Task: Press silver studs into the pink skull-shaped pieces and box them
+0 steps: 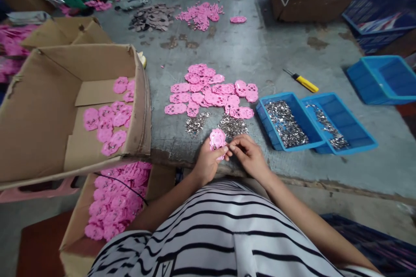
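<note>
My left hand (208, 159) is closed around a pink plastic piece (217, 138) with a scalloped outline, held upright near the table's front edge. Beside it, my right hand (248, 153) has thumb and forefinger pinched together at the piece's right side; whatever lies between those fingertips is too small to make out. Just beyond my hands are two small heaps of shiny metal parts, a left heap (196, 124) and a right heap (232, 125). Past them spreads a loose pile of similar pink pieces (208, 91).
Left stands a large open cardboard box (143, 95) with several pink pieces inside; a lower box (74, 233) is heaped with more. To the right are blue trays (279, 145) of metal parts and a yellow-handled screwdriver (305, 82). Grey flat pieces (152, 16) lie at the back.
</note>
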`<state>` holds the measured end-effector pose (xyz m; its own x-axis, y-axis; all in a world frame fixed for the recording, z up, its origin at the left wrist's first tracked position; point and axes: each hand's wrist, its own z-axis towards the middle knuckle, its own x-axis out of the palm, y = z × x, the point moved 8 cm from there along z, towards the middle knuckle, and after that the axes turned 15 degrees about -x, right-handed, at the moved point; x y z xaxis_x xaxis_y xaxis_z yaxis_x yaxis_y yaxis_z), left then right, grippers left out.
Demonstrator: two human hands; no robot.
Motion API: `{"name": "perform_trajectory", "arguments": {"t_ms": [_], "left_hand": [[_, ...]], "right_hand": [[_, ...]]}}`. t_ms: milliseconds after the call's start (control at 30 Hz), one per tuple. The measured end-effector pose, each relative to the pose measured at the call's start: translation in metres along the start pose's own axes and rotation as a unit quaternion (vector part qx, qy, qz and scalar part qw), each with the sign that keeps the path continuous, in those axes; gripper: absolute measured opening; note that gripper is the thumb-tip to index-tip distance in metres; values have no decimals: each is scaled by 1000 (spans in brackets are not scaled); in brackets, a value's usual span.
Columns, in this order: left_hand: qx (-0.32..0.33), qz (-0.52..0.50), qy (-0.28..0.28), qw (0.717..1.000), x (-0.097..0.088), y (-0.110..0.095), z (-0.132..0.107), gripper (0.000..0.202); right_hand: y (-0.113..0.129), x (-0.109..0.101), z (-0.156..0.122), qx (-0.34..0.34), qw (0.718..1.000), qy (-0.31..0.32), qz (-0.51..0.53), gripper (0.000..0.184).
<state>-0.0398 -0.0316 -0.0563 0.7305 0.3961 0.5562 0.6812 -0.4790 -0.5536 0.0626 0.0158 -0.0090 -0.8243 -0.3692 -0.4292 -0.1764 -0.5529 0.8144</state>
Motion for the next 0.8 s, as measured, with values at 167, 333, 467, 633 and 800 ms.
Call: {"name": "perform_trajectory", "arguments": {"t_ms": [167, 333, 467, 633, 800], "left_hand": [[11, -24, -2, 1000, 0, 2, 2, 49], [7, -23, 5, 1000, 2, 5, 3, 50], [6, -27, 0, 1000, 1, 5, 4, 51], [14, -20, -12, 1000, -1, 6, 3, 52], [58, -5, -48, 997, -2, 1, 0, 47]], "right_hand": [[0, 1, -3, -20, 1000, -17, -6, 17], [-1, -2, -5, -25, 999, -27, -23, 16], [2, -2, -7, -46, 997, -23, -50, 16], [10, 0, -7, -74, 992, 0, -101, 17], [16, 4, -7, -100, 983, 25, -154, 21]]}}
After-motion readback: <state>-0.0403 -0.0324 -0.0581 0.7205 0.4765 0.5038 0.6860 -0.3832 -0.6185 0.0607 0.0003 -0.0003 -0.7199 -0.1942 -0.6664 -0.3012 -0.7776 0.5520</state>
